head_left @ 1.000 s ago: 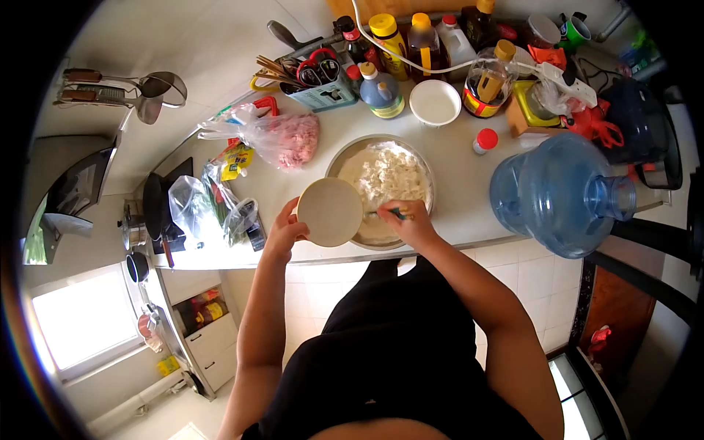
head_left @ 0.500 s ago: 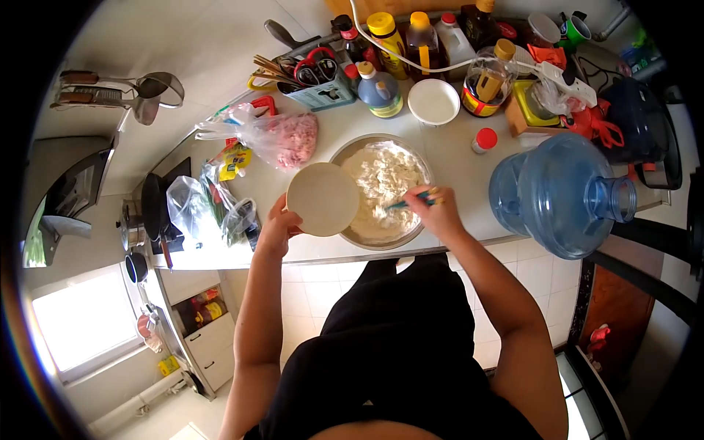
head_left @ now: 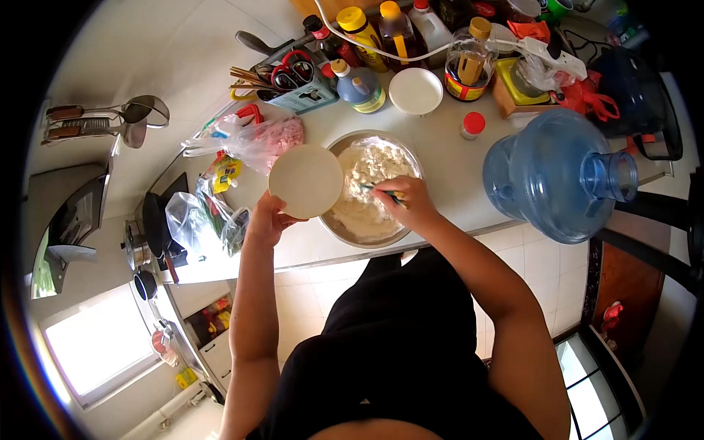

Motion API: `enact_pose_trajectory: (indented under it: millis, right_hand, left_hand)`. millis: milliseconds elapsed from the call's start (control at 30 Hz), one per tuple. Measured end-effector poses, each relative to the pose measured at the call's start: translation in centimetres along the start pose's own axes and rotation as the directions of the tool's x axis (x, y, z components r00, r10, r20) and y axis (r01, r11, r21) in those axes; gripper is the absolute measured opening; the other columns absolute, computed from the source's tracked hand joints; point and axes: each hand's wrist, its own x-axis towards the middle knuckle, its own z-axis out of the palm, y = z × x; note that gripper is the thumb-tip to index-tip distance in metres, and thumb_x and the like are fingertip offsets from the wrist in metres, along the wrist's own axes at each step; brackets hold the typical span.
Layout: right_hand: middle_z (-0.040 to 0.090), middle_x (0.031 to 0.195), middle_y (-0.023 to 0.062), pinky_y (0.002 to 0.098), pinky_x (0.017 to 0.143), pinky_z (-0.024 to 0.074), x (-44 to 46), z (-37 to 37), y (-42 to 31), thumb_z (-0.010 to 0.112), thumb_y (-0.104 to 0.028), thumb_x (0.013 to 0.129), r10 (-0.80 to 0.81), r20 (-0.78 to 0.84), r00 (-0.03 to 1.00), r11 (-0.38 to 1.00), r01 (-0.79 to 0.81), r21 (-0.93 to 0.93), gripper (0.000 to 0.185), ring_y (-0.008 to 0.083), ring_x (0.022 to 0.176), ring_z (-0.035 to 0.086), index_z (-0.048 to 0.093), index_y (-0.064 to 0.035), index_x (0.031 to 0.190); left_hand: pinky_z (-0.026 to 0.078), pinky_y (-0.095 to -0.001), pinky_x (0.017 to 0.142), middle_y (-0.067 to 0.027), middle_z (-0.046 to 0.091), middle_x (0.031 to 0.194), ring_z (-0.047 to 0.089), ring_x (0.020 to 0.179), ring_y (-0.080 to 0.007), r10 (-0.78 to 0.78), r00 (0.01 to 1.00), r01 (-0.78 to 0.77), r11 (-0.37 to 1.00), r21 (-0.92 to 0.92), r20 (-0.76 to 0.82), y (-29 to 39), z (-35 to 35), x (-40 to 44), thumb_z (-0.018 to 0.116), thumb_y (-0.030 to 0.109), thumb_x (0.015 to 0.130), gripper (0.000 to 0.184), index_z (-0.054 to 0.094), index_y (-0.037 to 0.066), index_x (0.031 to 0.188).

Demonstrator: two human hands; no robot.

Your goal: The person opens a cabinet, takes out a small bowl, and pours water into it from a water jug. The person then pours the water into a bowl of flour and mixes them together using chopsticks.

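Note:
A wide metal basin [head_left: 414,158] stands on the counter, holding white flour [head_left: 359,216] with clumpy wet bits [head_left: 378,163] toward its far side. My right hand [head_left: 408,199] is closed around slim teal chopsticks [head_left: 367,186], whose tips are in the clumps. Over the basin's left rim, my left hand [head_left: 268,218] grips a pale round bowl [head_left: 306,181] by its lower left edge. The bowl covers part of the basin; whether it has anything inside is hard to see.
Behind the basin are a white bowl [head_left: 416,92], sauce bottles [head_left: 469,70] and a utensil holder [head_left: 304,95]. A bag of pink minced meat [head_left: 282,139] lies at left. On the right stand a red-capped jar [head_left: 472,125] and a big blue water jug [head_left: 561,176].
My right hand has moved left and slightly up, taking the chopsticks through the clumps. The whole view has shifted a little; my left hand still holds the bowl by the basin's left rim.

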Motion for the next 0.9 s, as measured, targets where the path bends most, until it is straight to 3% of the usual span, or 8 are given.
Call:
enact_pose_trajectory:
  millis: [100, 300, 367, 400, 433, 533, 700, 900]
  right_hand:
    - [0.066, 0.073, 0.0124, 0.0272, 0.060, 0.0487, -0.9, -2.6, -1.5, 0.069, -0.006, 0.077, 0.015, 0.000, 1.000, 0.996, -0.015, 0.087, 0.006, 0.0201, 0.066, 0.065, 0.068, -0.0021, 0.082]
    - [0.065, 0.067, 0.0124, 0.0269, 0.053, 0.0467, 2.3, -3.3, -0.6, 0.068, -0.008, 0.078, 0.034, -0.303, 0.952, 0.987, 0.015, 0.158, 0.009, 0.0166, 0.057, 0.062, 0.066, -0.0004, 0.081]
    - [0.065, 0.066, 0.0123, 0.0269, 0.053, 0.0465, 2.9, -1.8, 1.0, 0.067, -0.010, 0.079, 0.215, -0.303, 0.928, 0.971, -0.171, 0.167, 0.011, 0.0173, 0.055, 0.061, 0.067, 0.0003, 0.081]
    - [0.064, 0.064, 0.0126, 0.0272, 0.053, 0.0461, 2.6, 0.1, 2.8, 0.067, -0.013, 0.080, 0.183, -0.341, 0.922, 0.975, -0.125, 0.186, 0.014, 0.0173, 0.053, 0.060, 0.067, 0.0006, 0.082]
    - [0.064, 0.067, 0.0129, 0.0287, 0.054, 0.0466, 2.2, 0.9, 2.3, 0.068, -0.015, 0.078, 0.313, -0.245, 0.918, 0.915, -0.222, 0.336, 0.015, 0.0197, 0.056, 0.061, 0.067, -0.0007, 0.082]
    - [0.066, 0.075, 0.0125, 0.0315, 0.060, 0.0476, 0.7, 0.5, 0.3, 0.067, -0.014, 0.078, 0.093, -0.131, 0.987, 0.994, -0.084, 0.073, 0.012, 0.0263, 0.064, 0.062, 0.067, -0.0024, 0.081]
    - [0.066, 0.073, 0.0124, 0.0296, 0.059, 0.0477, -0.9, -3.5, -0.9, 0.068, -0.010, 0.077, 0.035, -0.081, 0.996, 0.994, -0.027, 0.104, 0.009, 0.0229, 0.062, 0.062, 0.067, -0.0023, 0.081]
    - [0.066, 0.071, 0.0074, 0.0224, 0.055, 0.0451, 0.2, -1.8, 2.0, 0.067, -0.005, 0.080, 0.114, -0.465, 0.878, 0.984, -0.036, 0.172, 0.007, 0.0088, 0.061, 0.058, 0.067, 0.0006, 0.084]
  left_hand:
    - [0.056, -0.0359, 0.070, -0.0145, 0.064, 0.096, 0.067, 0.073, -0.0275, 0.011, 1.000, -0.010, 0.998, 0.067, -0.024, 1.0, 0.9, 0.0, 0.050, 0.018, 0.070, 0.052, 0.049, 0.001, 0.119]
    - [0.058, -0.0353, 0.069, -0.0132, 0.063, 0.099, 0.067, 0.074, -0.0272, 0.009, 0.998, 0.001, 0.989, 0.146, -0.068, 2.3, 2.6, 0.3, 0.050, 0.018, 0.071, 0.053, 0.048, 0.001, 0.120]
    - [0.058, -0.0347, 0.069, -0.0127, 0.063, 0.099, 0.066, 0.077, -0.0266, 0.006, 0.996, 0.009, 0.987, 0.161, -0.089, 2.2, 2.8, 0.7, 0.051, 0.018, 0.070, 0.051, 0.049, 0.001, 0.118]
    - [0.058, -0.0347, 0.069, -0.0127, 0.063, 0.099, 0.066, 0.077, -0.0266, 0.006, 0.996, 0.009, 0.986, 0.165, -0.086, 2.1, 2.8, 0.9, 0.051, 0.018, 0.070, 0.051, 0.049, 0.001, 0.118]
    - [0.058, -0.0351, 0.069, -0.0128, 0.063, 0.098, 0.066, 0.078, -0.0263, -0.002, 0.995, 0.017, 0.988, 0.154, -0.100, 1.9, 2.8, 1.2, 0.051, 0.018, 0.071, 0.050, 0.050, 0.001, 0.117]
    - [0.058, -0.0360, 0.070, -0.0129, 0.062, 0.098, 0.065, 0.081, -0.0261, -0.011, 0.994, 0.027, 0.989, 0.144, -0.113, 1.9, 3.3, 1.3, 0.052, 0.018, 0.071, 0.049, 0.051, 0.001, 0.117]
    - [0.058, -0.0365, 0.069, -0.0134, 0.057, 0.102, 0.063, 0.086, -0.0263, 0.004, 0.996, 0.007, 0.994, 0.109, -0.093, 2.0, 3.5, 1.6, 0.050, 0.013, 0.073, 0.046, 0.047, 0.000, 0.117]
    - [0.058, -0.0365, 0.070, -0.0158, 0.057, 0.111, 0.063, 0.089, -0.0279, -0.010, 0.996, 0.013, 0.999, 0.041, -0.086, 1.2, 2.7, 0.6, 0.047, 0.011, 0.072, 0.055, 0.043, 0.000, 0.126]
